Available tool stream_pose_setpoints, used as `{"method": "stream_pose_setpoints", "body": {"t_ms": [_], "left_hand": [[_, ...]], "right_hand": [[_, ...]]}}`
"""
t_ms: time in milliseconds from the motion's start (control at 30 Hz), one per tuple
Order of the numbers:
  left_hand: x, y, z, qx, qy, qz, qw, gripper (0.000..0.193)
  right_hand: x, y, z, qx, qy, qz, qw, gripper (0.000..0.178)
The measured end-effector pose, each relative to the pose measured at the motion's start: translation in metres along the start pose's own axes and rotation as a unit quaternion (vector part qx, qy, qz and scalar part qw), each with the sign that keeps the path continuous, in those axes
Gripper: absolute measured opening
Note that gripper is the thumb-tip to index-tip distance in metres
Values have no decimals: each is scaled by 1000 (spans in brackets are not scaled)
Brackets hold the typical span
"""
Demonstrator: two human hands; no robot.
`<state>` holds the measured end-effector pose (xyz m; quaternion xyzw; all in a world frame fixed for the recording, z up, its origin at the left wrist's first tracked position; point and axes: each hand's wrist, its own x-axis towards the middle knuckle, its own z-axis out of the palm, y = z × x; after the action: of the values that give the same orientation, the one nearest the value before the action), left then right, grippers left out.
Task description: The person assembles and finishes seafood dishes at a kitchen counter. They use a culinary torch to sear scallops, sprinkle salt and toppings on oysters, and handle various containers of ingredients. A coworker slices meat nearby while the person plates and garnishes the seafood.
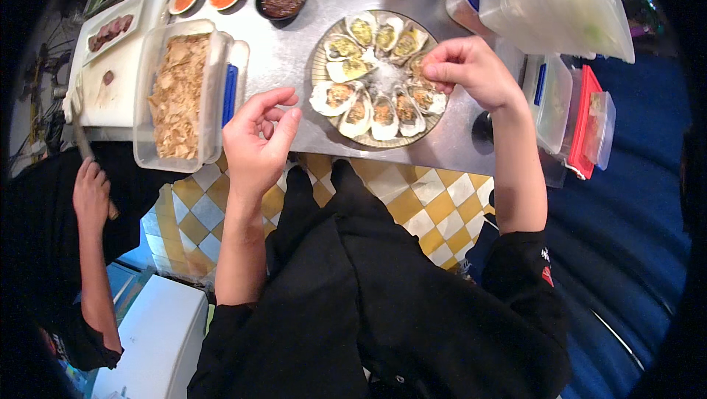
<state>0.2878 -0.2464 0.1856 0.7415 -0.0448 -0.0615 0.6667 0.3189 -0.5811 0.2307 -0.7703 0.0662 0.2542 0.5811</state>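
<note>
A round striped plate (319,66) on the steel table carries a ring of opened oysters around a white grainy heap (384,79). Oysters toward the back have a yellow-green topping (361,31); those toward the front show orange-brown crumbs (383,115). My right hand (471,69) is over the plate's right side, its fingers pinched together above an oyster; whatever they hold is too small to make out. Left of the plate, my left hand (259,134) hovers near the table's front edge, fingers loosely curled, thumb apart, holding nothing visible. Beside it stands a clear tub (213,104) of brown flakes (179,97).
Another person's hand (91,191) grips a knife (81,138) at the left, near a white cutting board (121,104) with a meat plate (110,34). Sauce bowls (281,1) stand at the back. Stacked plastic containers (552,9) and a red-lidded box (585,123) crowd the right.
</note>
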Motion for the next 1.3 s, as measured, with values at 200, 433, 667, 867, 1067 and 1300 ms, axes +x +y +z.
{"method": "stream_pose_setpoints", "body": {"t_ms": [200,433,667,867,1067,1300], "left_hand": [[-2,-13,24,47,-16,-3,999,26],[1,-12,33,67,-33,0,997,25],[20,0,52,92,-49,36,994,24],[34,6,67,107,-51,49,992,23],[70,2,131,221,-169,138,950,28],[97,-23,186,245,-229,164,928,40]], "right_hand": [[-27,65,-31,64,87,19,994,13],[-22,75,-62,56,112,-24,992,17],[0,54,-70,-53,67,-40,996,21],[7,41,-73,-75,51,-39,995,18],[29,77,-54,-152,12,-14,988,15],[30,82,-54,-250,17,-18,968,14]]}}
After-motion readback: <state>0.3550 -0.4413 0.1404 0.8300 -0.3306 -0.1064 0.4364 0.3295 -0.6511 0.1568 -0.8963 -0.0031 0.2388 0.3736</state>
